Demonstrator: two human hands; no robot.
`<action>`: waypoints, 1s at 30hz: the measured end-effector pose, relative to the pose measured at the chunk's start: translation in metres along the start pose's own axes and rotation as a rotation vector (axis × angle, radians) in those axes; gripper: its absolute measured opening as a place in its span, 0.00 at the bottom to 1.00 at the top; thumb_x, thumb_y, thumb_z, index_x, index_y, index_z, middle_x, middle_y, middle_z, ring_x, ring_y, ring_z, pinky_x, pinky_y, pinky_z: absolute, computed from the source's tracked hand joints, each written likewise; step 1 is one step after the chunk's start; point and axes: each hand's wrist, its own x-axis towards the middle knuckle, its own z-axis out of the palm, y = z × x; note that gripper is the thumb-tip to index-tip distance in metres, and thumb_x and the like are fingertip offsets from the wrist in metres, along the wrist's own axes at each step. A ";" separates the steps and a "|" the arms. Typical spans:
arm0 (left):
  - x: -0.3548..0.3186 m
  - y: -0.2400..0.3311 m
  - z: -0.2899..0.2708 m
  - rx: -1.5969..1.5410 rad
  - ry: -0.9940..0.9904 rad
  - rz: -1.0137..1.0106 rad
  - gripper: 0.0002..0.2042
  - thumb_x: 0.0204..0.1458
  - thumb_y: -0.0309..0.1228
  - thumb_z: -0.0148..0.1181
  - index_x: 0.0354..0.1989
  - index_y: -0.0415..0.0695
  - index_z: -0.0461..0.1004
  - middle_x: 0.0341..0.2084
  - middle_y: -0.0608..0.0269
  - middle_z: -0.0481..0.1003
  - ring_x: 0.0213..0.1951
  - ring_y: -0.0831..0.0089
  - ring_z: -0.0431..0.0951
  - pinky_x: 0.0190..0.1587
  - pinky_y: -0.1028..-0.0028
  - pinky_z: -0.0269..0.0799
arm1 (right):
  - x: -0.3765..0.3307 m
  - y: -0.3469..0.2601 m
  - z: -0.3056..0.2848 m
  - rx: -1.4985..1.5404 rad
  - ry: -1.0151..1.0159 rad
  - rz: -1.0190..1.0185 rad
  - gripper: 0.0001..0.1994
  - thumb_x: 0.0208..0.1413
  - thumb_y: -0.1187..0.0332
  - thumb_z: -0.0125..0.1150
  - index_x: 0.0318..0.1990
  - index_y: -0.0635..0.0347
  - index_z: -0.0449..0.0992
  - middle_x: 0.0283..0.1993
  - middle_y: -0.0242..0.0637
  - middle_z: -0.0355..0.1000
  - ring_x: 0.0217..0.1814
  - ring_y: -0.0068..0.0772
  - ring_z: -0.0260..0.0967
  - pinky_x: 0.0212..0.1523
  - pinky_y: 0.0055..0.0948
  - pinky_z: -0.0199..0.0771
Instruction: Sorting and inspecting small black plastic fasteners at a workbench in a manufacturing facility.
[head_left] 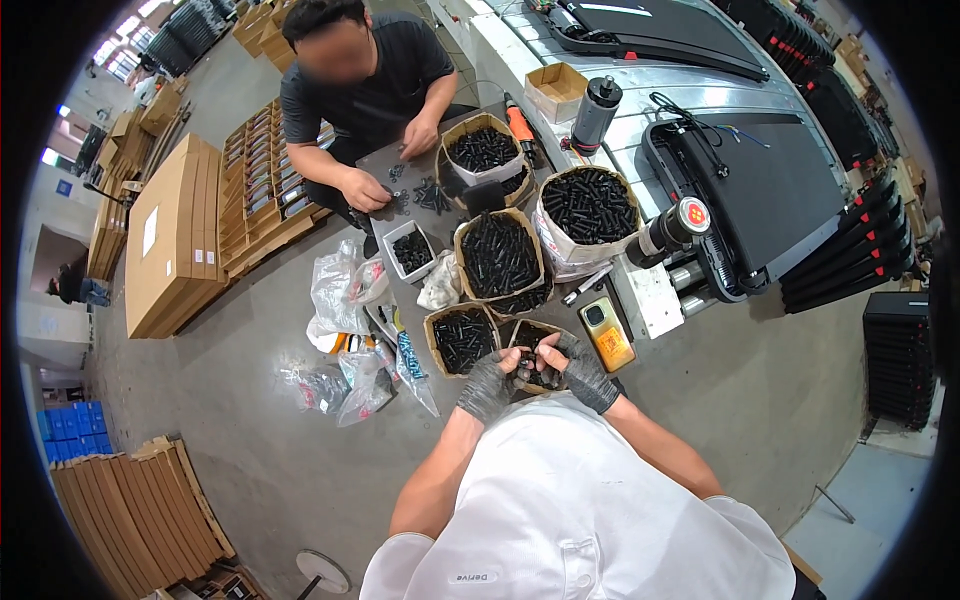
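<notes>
Over a small box of black bolts (540, 380) at the table's near edge, my left hand (490, 388) and my right hand (586, 374) come together, fingers bent and pinched. Dark fingerless gloves cover both palms. Something small and dark shows between the fingertips, too little to name. Left of my hands is another open box of black bolts (462, 340). Beyond it stands a taller box heaped with black bolts (500, 255). A phone (608, 335) in a yellowish case lies to the right of my right hand.
Across the table a person (365, 100) handles small parts by a white tray (410, 250). A wide bolt container (588, 205), a dark grey cylinder (597, 115) and an orange-handled tool (520, 125) stand at the right. Plastic bags (345, 290) hang at the left edge. Treadmill-like decks (750, 190) lie beyond.
</notes>
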 end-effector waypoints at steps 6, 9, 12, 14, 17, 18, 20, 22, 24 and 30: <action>-0.005 -0.001 0.015 0.272 0.105 0.232 0.12 0.56 0.34 0.61 0.44 0.40 0.77 0.32 0.66 0.79 0.33 0.77 0.76 0.38 0.77 0.73 | -0.003 -0.005 0.008 -0.257 0.046 -0.105 0.13 0.55 0.65 0.63 0.43 0.61 0.72 0.36 0.30 0.70 0.39 0.20 0.67 0.41 0.23 0.69; -0.008 0.004 0.018 0.376 0.116 0.274 0.14 0.57 0.35 0.60 0.47 0.39 0.76 0.35 0.66 0.78 0.36 0.78 0.76 0.41 0.78 0.72 | 0.000 0.007 0.003 -0.270 0.079 -0.203 0.12 0.53 0.67 0.62 0.43 0.61 0.72 0.37 0.30 0.70 0.40 0.21 0.66 0.43 0.24 0.69; -0.015 0.008 0.028 0.313 0.057 0.253 0.18 0.57 0.36 0.60 0.51 0.38 0.73 0.39 0.64 0.77 0.40 0.77 0.75 0.44 0.78 0.71 | 0.000 0.010 -0.001 -0.255 0.071 -0.158 0.11 0.53 0.69 0.60 0.43 0.61 0.72 0.36 0.30 0.70 0.39 0.21 0.66 0.43 0.24 0.69; -0.016 0.009 0.027 0.239 0.027 0.262 0.20 0.56 0.36 0.60 0.53 0.38 0.72 0.42 0.63 0.77 0.43 0.76 0.75 0.46 0.77 0.70 | -0.001 0.008 0.000 -0.265 0.054 -0.154 0.11 0.53 0.69 0.60 0.42 0.61 0.72 0.36 0.30 0.70 0.39 0.21 0.66 0.43 0.24 0.69; -0.013 0.008 0.020 0.414 -0.015 0.296 0.22 0.55 0.35 0.61 0.56 0.38 0.69 0.46 0.61 0.75 0.47 0.73 0.73 0.51 0.75 0.68 | -0.002 0.007 0.000 -0.250 0.015 -0.155 0.10 0.52 0.69 0.60 0.41 0.61 0.71 0.36 0.30 0.70 0.40 0.21 0.66 0.44 0.24 0.68; -0.013 0.008 0.019 0.427 -0.026 0.312 0.21 0.55 0.33 0.61 0.56 0.37 0.70 0.46 0.61 0.75 0.48 0.72 0.73 0.51 0.74 0.68 | -0.002 0.007 0.000 -0.223 -0.009 -0.162 0.10 0.52 0.69 0.60 0.41 0.61 0.71 0.36 0.30 0.70 0.40 0.21 0.66 0.43 0.24 0.68; -0.016 0.011 0.024 0.438 -0.039 0.328 0.21 0.54 0.31 0.61 0.55 0.37 0.70 0.46 0.60 0.75 0.48 0.72 0.73 0.52 0.73 0.68 | -0.001 0.010 -0.002 -0.240 0.010 -0.187 0.11 0.52 0.70 0.60 0.42 0.61 0.71 0.37 0.30 0.70 0.41 0.20 0.66 0.44 0.24 0.69; -0.022 0.014 0.030 0.479 -0.041 0.369 0.20 0.52 0.28 0.61 0.54 0.38 0.71 0.46 0.59 0.76 0.48 0.72 0.73 0.52 0.73 0.68 | -0.002 0.009 -0.002 -0.256 0.027 -0.210 0.11 0.52 0.70 0.61 0.42 0.61 0.71 0.37 0.30 0.69 0.41 0.20 0.66 0.44 0.24 0.69; -0.028 0.019 0.038 0.552 -0.026 0.405 0.19 0.52 0.28 0.61 0.53 0.38 0.72 0.45 0.59 0.76 0.47 0.72 0.74 0.51 0.73 0.68 | -0.003 0.002 0.000 -0.204 0.033 -0.179 0.11 0.52 0.71 0.61 0.43 0.61 0.70 0.39 0.31 0.69 0.42 0.20 0.66 0.45 0.24 0.69; -0.028 0.018 0.037 0.733 -0.019 0.574 0.17 0.52 0.28 0.61 0.51 0.39 0.73 0.42 0.61 0.77 0.44 0.75 0.75 0.48 0.74 0.70 | -0.004 -0.001 0.003 -0.156 0.045 -0.150 0.11 0.52 0.72 0.60 0.43 0.61 0.70 0.39 0.30 0.69 0.43 0.21 0.66 0.46 0.24 0.69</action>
